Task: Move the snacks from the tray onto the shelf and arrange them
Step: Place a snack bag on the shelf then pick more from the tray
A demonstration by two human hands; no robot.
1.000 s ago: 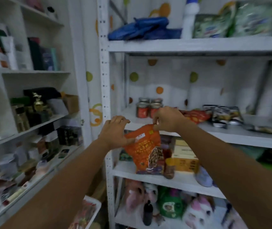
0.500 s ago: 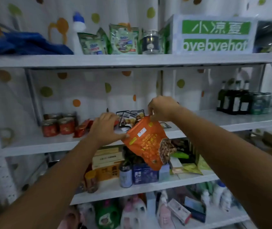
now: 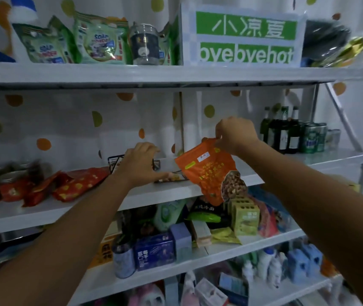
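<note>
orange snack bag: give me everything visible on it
The orange snack bag is a glossy, plastic-looking pouch with a small white label near the top, yellow print and nuts pictured at its lower right. It hangs tilted in front of the edge of the middle shelf. Only the right hand touches it, pinching its top edge.
</note>
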